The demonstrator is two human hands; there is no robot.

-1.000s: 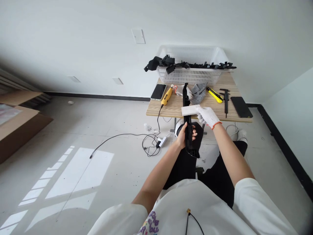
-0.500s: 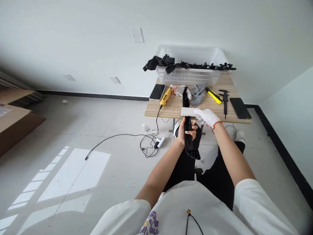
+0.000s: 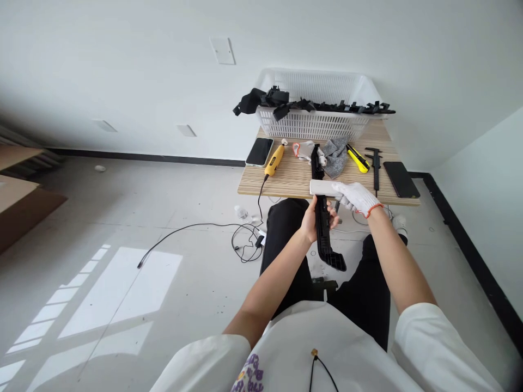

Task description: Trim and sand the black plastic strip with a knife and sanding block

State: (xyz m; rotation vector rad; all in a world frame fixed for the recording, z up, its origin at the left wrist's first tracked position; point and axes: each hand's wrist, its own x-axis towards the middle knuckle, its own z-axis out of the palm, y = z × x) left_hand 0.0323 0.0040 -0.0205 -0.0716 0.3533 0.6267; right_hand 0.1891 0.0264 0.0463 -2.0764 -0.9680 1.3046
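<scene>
My bare left hand [image 3: 312, 222] is wrapped round a long black plastic part [image 3: 324, 239] with a bent, ribbed lower end. The part's far end reaches over the table [image 3: 294, 186]; its near end hangs past the front edge, above my legs. In a white knit glove with an orange cuff, my right hand [image 3: 357, 197] grips a pale, flat rectangular block [image 3: 321, 188]. That block lies crosswise over the black part, just beyond my left hand. Whether it touches the part cannot be made out.
A white plastic basket [image 3: 314, 130] at the back carries several black plastic parts [image 3: 281, 100]. On the table lie a yellow corded rotary tool [image 3: 274, 160], a glove [image 3: 302, 150], a grey cloth [image 3: 335, 158], a yellow utility knife [image 3: 358, 159], a caliper [image 3: 376, 169] and two phones [image 3: 401, 179] [image 3: 260, 151].
Both hands, the black part and the block have shifted a little to the right. My left leg has moved in under the table's front edge. The camera view has turned slightly.
</scene>
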